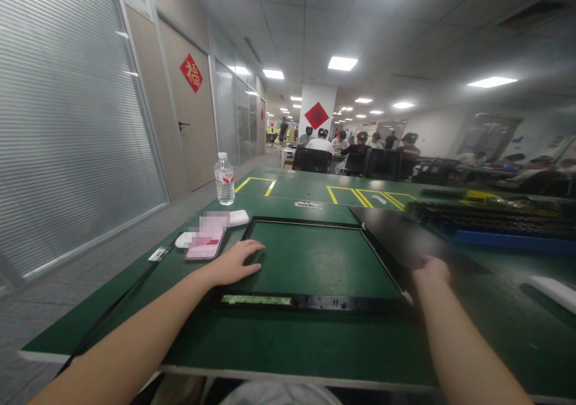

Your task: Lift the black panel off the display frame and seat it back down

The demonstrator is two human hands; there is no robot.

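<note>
A thin black rectangular frame (310, 301) lies flat on the green table (288, 345) in front of me, with a green circuit strip along its near edge. My left hand (236, 262) rests flat on the frame's left side, fingers stretched out. My right hand (431, 271) grips the near edge of a dark flat panel (405, 237), which lies tilted just right of the frame. The fingers of that hand curl over the panel's edge.
A phone (206, 243), a white object (237, 217) and a water bottle (224, 179) stand left of the frame, and a black cable (121, 300) runs along the table's left edge. Trays of dark parts (490, 216) lie at the right. Several people sit at tables far behind.
</note>
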